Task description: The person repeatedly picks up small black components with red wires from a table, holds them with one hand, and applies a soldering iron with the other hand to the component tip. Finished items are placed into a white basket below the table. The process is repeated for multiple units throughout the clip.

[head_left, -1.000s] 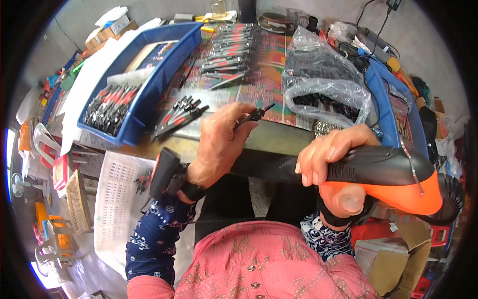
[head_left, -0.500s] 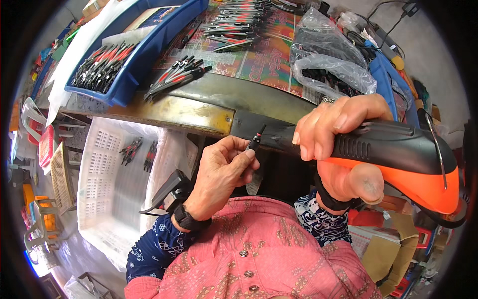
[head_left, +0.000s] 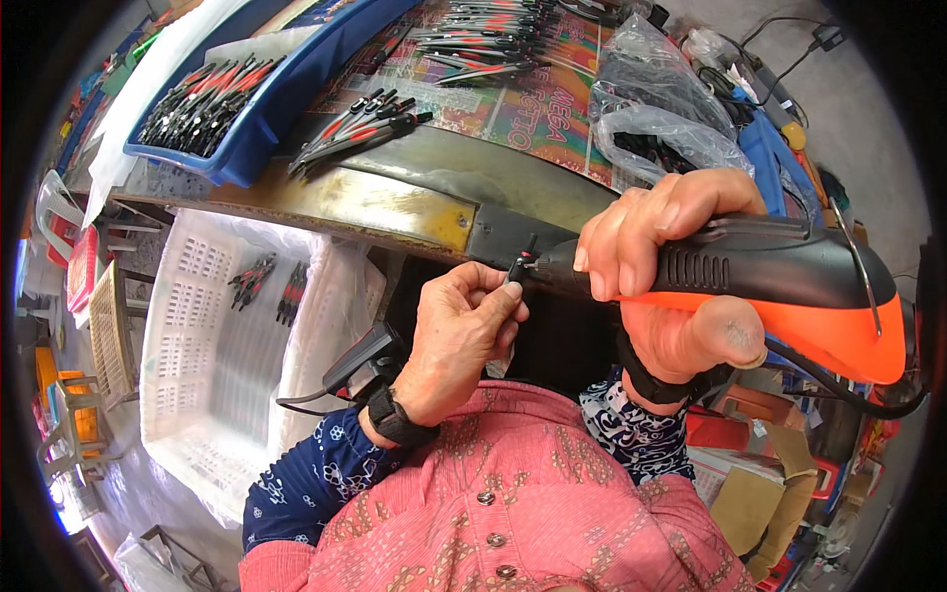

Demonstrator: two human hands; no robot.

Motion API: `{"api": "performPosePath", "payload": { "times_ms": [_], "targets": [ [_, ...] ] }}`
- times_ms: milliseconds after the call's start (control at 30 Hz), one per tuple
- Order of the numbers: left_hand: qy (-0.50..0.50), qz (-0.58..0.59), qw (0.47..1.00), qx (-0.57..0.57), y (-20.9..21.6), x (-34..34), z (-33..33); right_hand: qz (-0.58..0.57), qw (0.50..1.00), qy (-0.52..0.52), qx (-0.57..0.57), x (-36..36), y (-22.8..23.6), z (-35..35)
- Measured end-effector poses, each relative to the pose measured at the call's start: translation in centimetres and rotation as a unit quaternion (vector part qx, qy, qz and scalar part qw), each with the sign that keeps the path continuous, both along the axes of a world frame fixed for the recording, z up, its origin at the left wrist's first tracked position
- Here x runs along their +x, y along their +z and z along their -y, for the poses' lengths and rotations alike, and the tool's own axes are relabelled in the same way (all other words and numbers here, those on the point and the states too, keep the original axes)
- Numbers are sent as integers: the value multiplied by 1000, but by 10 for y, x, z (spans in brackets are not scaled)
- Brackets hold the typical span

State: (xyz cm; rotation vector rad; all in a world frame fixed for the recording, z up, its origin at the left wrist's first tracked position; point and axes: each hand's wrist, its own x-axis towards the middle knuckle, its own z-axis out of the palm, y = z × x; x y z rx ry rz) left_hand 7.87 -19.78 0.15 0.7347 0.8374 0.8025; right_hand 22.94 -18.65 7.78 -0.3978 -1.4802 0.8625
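My left hand [head_left: 462, 321] pinches a small black pen-like piece [head_left: 519, 268] with a bit of red near its top, held upright. Most of that piece is hidden by the fingertips. Wrapped round a black and orange power screwdriver [head_left: 779, 264] is my right hand [head_left: 676, 232], with the tool lying nearly level. Its narrow nose points left and meets the upper part of the piece; whether the two touch or merely overlap, I cannot tell. Just beyond my hands, a small bunch of black, red and silver pen-like items [head_left: 360, 130] lies at the bench edge.
A blue tray [head_left: 242, 163] full of similar items stands at the back left. More lie in a stack [head_left: 483, 39] on the bench [head_left: 552, 183], beside a clear plastic bag [head_left: 671, 109]. Below left is a white plastic basket [head_left: 192, 335]; an opened carton [head_left: 755, 503] sits lower right.
The piece in my left hand and the screwdriver's nose have come together. My left hand has shifted slightly right, and the view has tilted a little.
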Motion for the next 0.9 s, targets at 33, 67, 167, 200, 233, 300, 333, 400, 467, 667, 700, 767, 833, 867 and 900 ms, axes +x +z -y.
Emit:
{"api": "performPosePath", "payload": {
  "times_ms": [33,67,167,200,233,300,333,400,467,667,700,767,833,867,900],
  "targets": [
    [1,-3,1000,0,0,0,0,4,1000,2,-2,0,0,-1],
    [2,-4,1000,-1,1,0,0,6,1000,4,-2,0,0,0],
    [4,-7,1000,-11,1,1,1,13,1000,9,-6,0,-1,-1],
    [3,-10,1000,-12,2,1,1,16,1000,10,-7,1,-1,-2],
    [4,-11,1000,-12,1,1,1,19,1000,13,-7,1,-2,-2],
    [11,-7,1000,-16,2,1,1,29,999,20,-10,2,-2,-3],
    [17,-3,1000,-20,2,2,1,39,999,23,-11,3,-1,-4],
    [24,-3,999,-24,2,3,1,26,998,53,-2,3,2,-4],
    [26,-9,999,-27,3,4,1,88,995,23,-50,4,9,0],
    [44,-35,998,-27,8,7,2,186,968,-20,-170,3,26,10],
    [46,-36,998,-30,8,7,2,187,966,-24,-177,4,27,10],
    [46,-35,998,-33,9,8,2,183,967,-28,-178,3,27,6],
    [47,-37,998,-30,9,8,2,178,969,-37,-167,2,26,6],
    [47,-37,998,-29,9,8,1,172,970,-41,-166,1,26,6],
    [46,-43,998,-26,9,8,1,166,971,-45,-164,0,25,6]
  ]
}}
